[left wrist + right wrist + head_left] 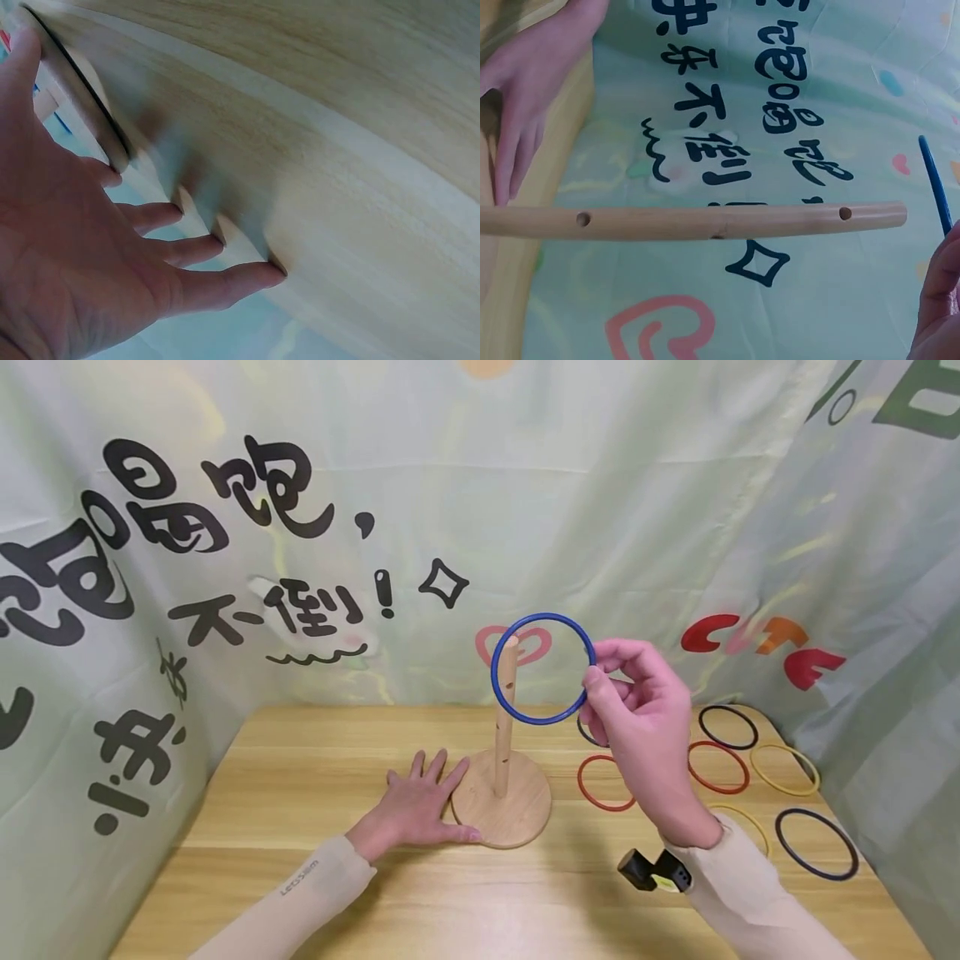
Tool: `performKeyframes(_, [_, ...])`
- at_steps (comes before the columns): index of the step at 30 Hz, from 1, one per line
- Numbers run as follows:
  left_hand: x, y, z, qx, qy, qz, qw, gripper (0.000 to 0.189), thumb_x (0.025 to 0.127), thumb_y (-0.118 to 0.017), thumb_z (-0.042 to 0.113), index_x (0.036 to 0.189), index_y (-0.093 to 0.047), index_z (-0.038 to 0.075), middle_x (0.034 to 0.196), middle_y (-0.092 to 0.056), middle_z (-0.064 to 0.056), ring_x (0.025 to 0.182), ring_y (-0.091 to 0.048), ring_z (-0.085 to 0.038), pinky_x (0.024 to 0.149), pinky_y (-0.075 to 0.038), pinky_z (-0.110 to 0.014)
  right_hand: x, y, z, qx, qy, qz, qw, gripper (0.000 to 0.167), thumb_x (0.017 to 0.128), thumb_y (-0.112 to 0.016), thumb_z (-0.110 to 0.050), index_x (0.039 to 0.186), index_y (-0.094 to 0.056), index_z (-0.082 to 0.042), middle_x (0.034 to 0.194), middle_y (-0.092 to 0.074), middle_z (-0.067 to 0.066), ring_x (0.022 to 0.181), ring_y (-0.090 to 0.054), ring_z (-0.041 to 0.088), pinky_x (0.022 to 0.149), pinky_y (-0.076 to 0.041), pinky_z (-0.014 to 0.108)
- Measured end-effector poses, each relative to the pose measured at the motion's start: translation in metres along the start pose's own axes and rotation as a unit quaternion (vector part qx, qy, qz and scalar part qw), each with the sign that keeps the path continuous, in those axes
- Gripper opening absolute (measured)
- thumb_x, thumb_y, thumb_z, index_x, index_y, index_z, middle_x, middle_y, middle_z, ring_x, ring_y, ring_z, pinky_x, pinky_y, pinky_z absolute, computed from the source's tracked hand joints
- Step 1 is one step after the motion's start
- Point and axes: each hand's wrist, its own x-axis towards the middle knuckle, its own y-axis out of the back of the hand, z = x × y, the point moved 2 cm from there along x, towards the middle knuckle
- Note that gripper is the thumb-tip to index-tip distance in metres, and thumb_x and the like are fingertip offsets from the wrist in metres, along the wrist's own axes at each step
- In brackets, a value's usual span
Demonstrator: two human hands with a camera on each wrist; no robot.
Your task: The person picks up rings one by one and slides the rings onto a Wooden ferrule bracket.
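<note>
My right hand [641, 718] pinches the edge of a blue ring [543, 722] between thumb and fingers. The ring stands upright, facing the head camera, and its outline overlaps the top of a wooden post [503, 735]. From the right wrist view, the blue ring [934, 184] is apart from the post [727, 223], past its tip. Several small holes run along the post, which rises from a round wooden base [525, 814]. My left hand [422, 806] lies on the table with fingers spread, thumb and index finger at the base's edge.
Right of the base lie several rings: red [600, 757], another red [718, 744], black [727, 707], yellow [783, 793] and dark blue [806, 811]. My right hand and forearm partly cover some. A printed curtain [637, 527] closes off the table's back and sides.
</note>
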Motion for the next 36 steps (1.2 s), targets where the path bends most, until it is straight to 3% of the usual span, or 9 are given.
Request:
performKeyframes(11, [0.002,0.001,0.002,0.014,0.001,-0.007,0.9999,0.122,0.083,-0.057,0.097,0.176,-0.027,0.024,0.175,-0.029,-0.024,0.153,-0.029,-0.062,0.095,-0.04,-0.087,0.008,-0.009,0.028,-0.028,-0.064,-0.007,0.9976,0.024,0.103,-0.063,0.005,0.127,-0.067,0.003,0.091,-0.062,0.015,0.056,-0.062,0.017,0.05,-0.05,0.024])
performKeyframes(21, [0.001,0.002,0.002,0.02,0.001,-0.016,0.9997,0.122,0.084,-0.057,0.096,0.176,-0.025,0.024,0.175,-0.027,-0.024,0.153,-0.028,-0.063,0.095,-0.039,-0.088,-0.012,-0.011,0.077,-0.033,-0.121,-0.027,0.9918,0.035,0.101,-0.06,0.008,0.133,-0.069,-0.003,0.091,-0.061,0.014,0.059,-0.062,0.019,0.052,-0.051,0.026])
performKeyframes(29, [0.002,0.002,0.0,0.017,0.002,-0.028,0.9995,0.124,0.082,-0.057,0.098,0.176,-0.026,0.024,0.176,-0.026,-0.025,0.154,-0.027,-0.063,0.095,-0.039,-0.088,-0.036,-0.008,0.121,-0.075,-0.191,-0.06,0.9768,0.04,0.096,-0.059,0.012,0.132,-0.07,-0.001,0.092,-0.061,0.016,0.058,-0.064,0.022,0.053,-0.052,0.027])
performKeyframes(36, [0.004,0.001,-0.002,0.02,-0.002,-0.029,0.9994,0.123,0.082,-0.055,0.098,0.177,-0.023,0.026,0.176,-0.025,-0.025,0.155,-0.026,-0.061,0.095,-0.039,-0.088,-0.059,0.001,0.157,-0.127,-0.252,-0.107,0.9533,0.038,0.099,-0.059,0.008,0.135,-0.066,0.003,0.095,-0.061,0.014,0.061,-0.065,0.019,0.056,-0.057,0.031])
